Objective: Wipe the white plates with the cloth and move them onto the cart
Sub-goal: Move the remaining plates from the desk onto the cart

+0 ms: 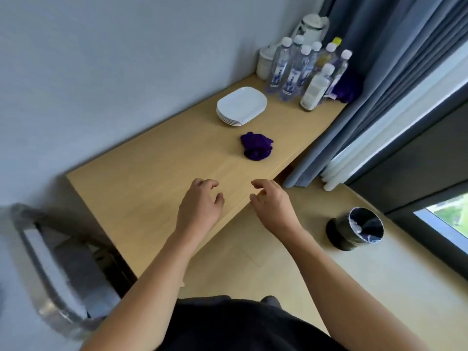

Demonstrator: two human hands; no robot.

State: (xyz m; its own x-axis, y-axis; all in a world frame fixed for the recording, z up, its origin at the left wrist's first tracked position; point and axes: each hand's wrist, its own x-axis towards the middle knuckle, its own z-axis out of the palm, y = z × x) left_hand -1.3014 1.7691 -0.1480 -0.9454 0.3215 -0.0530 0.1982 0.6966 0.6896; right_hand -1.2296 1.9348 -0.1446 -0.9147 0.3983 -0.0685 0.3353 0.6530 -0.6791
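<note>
A stack of several white plates [241, 105] sits on the wooden table [152, 178] near the wall. A crumpled purple cloth [256, 146] lies just in front of the stack, toward the table's front edge. My left hand [200, 206] hovers over the near part of the table with fingers loosely curled and holding nothing. My right hand [272, 205] hangs at the table's front edge, likewise loose and empty. Both hands are well short of the cloth and plates. A blurred metal cart [50, 262] stands at the lower left beside the table.
Several water bottles [301, 69], a white kettle [312, 26] and a white cup [264, 63] crowd the table's far end, with another purple cloth [348, 86] by the grey curtain [367, 84]. A dark waste bin [354, 229] stands on the floor at the right.
</note>
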